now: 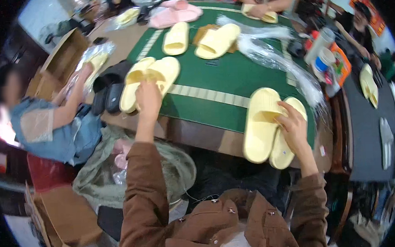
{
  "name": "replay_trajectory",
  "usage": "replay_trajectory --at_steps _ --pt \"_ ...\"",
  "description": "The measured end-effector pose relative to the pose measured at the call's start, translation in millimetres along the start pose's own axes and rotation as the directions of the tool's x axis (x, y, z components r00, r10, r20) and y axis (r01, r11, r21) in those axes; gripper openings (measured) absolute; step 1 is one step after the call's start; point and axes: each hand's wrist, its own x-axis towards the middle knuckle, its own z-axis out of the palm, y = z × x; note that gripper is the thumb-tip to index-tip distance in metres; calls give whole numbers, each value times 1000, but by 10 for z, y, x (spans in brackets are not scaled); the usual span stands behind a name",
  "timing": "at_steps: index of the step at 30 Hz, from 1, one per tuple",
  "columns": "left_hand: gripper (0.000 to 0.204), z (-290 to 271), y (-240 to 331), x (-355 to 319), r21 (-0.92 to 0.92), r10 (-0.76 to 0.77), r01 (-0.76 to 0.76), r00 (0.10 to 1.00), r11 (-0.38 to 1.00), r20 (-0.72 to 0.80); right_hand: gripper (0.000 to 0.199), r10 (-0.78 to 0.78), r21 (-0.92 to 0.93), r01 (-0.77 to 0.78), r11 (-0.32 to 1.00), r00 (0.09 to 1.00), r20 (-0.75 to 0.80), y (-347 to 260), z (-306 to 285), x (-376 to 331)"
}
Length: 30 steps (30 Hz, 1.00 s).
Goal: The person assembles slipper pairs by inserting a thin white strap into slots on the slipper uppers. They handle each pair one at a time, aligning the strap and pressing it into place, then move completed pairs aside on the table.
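My left hand [148, 98] grips a pair of pale yellow slide sandals [134, 84] lying side by side at the left edge of the green table mat [230, 71]. My right hand [292, 124] holds a second pair of pale yellow slides [258, 124] at the table's near edge, fingers on the strap of one. Both sleeves are brown. Two more yellow slides [201, 39] lie apart farther back on the mat.
Clear plastic bags [274, 55] trail across the mat's right side beside white bottles [322, 52]. A person at the left holds a bagged slide [95, 62] near black slides [109, 90] and cardboard boxes [62, 55]. Pink slides [172, 14] lie at the back; other people sit around.
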Motion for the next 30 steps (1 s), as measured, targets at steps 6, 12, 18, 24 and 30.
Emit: replay_trajectory --at_steps 6,12,18,24,30 --pt "31 -375 1036 -373 -608 416 -347 909 714 -31 14 -129 32 129 991 992 3 -210 62 98" --pt "40 -431 2003 -885 -787 652 -429 757 442 -46 29 -4 360 33 932 997 -81 -234 -50 82" --pt "42 -201 2227 -1054 -528 657 -627 736 573 -160 30 463 729 -338 595 886 33 -158 -689 -291" --pt "41 -205 2147 -1061 -618 637 -611 739 495 -220 28 563 733 -409 544 825 43 -404 -853 -496" --pt "40 -536 1971 -1207 -830 544 -455 806 322 -231 24 448 929 -278 -245 817 363 -647 -991 -628"
